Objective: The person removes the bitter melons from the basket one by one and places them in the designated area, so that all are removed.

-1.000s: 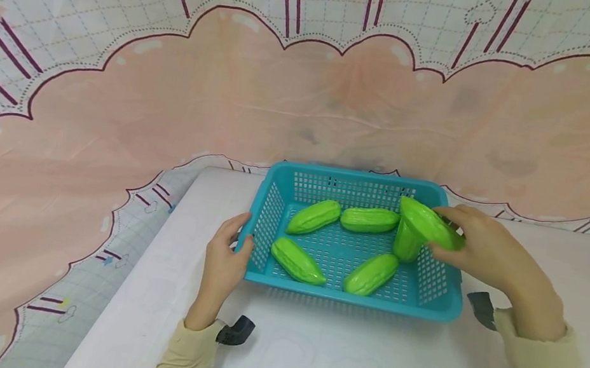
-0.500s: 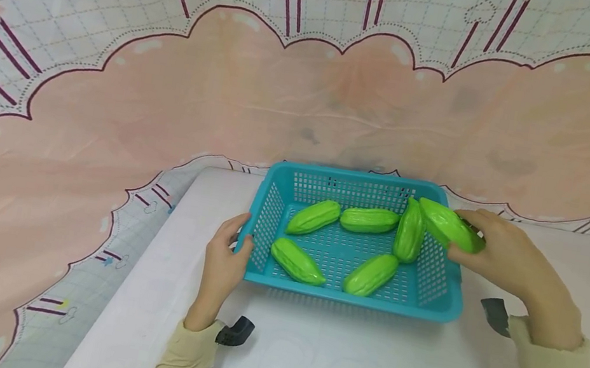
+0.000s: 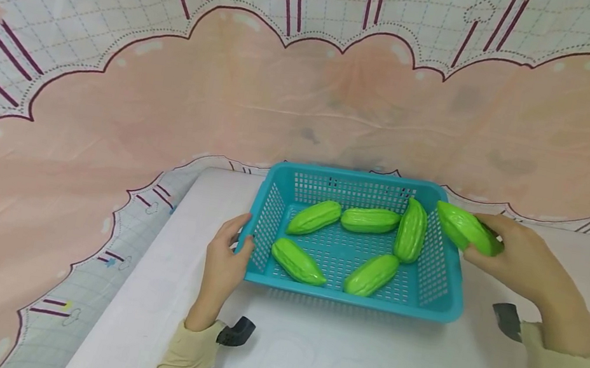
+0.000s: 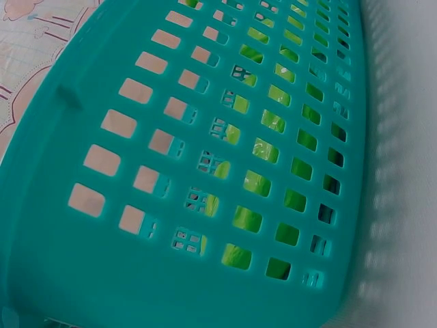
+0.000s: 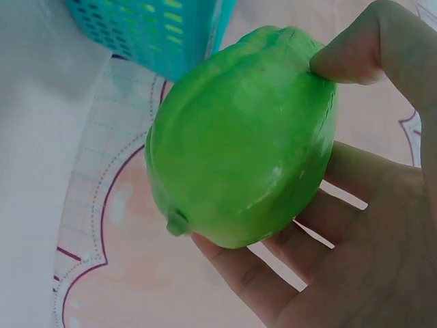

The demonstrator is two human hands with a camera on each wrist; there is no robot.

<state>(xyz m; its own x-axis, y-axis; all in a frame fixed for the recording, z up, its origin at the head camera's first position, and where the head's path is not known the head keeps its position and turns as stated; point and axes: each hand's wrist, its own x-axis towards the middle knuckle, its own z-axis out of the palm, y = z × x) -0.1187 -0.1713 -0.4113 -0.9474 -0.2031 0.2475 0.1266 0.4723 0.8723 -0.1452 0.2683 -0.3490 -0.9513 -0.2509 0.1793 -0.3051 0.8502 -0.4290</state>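
My right hand (image 3: 517, 258) holds a ridged green bitter gourd (image 3: 464, 229) just past the basket's right rim, thumb on one side and fingers on the other. In the right wrist view this gourd (image 5: 239, 143) shows its rounded end and a small stem nub. Several similar bitter gourds (image 3: 370, 220) lie apart or lightly touching on the floor of the blue-green plastic basket (image 3: 352, 300). At the basket's left side, my left hand (image 3: 221, 262) grips the rim between thumb and fingers. The left wrist view has only the perforated basket wall (image 4: 157, 260), with green showing through its holes.
The basket stands on a white table (image 3: 324, 362) near its back edge. Behind the table hangs a patterned pink and white cloth (image 3: 308, 102). A black wrist mount (image 3: 235, 331) sits at the left cuff and another black mount (image 3: 507, 320) at the right.
My right hand has carried the bitter gourd rightward, from above the basket's right end to beyond its rim. An upright gourd beneath it has come into full view. The left hand stays put.
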